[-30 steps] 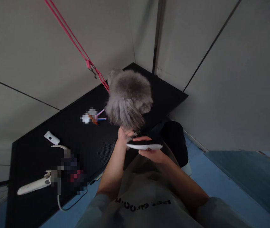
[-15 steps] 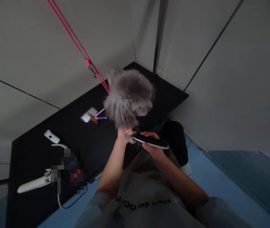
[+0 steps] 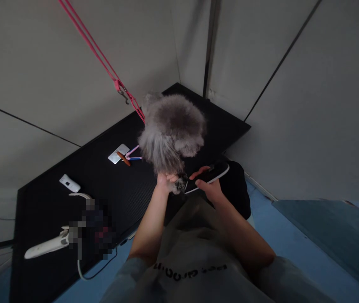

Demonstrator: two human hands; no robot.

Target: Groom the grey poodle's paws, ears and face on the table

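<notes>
A fluffy grey dog (image 3: pixel 176 122) stands on the black grooming table (image 3: pixel 125 193). My left hand (image 3: pixel 164 180) is closed around one of its legs, just above a paw (image 3: pixel 178 186) whose fur looks partly dark. In my right hand (image 3: pixel 209 187) is a black and white hair clipper (image 3: pixel 215 173), fingers wrapped along its sides. The clipper's narrow end points left at the paw; I cannot tell whether it touches the fur. A pink leash (image 3: pixel 104 63) runs from the upper left down to the dog.
Left of the dog lie blue-and-pink scissors (image 3: pixel 133 158), a brown-handled tool (image 3: pixel 123 158) and a silver flat plate (image 3: pixel 114 156). A small white device (image 3: pixel 69 183) and a white-handled tool with a cord (image 3: pixel 47 247) are on the table's left part. Grey walls stand behind.
My right hand has shifted slightly right, turning the clipper so its rear end now points up to the right. More of the paw shows. My left hand has barely moved.
</notes>
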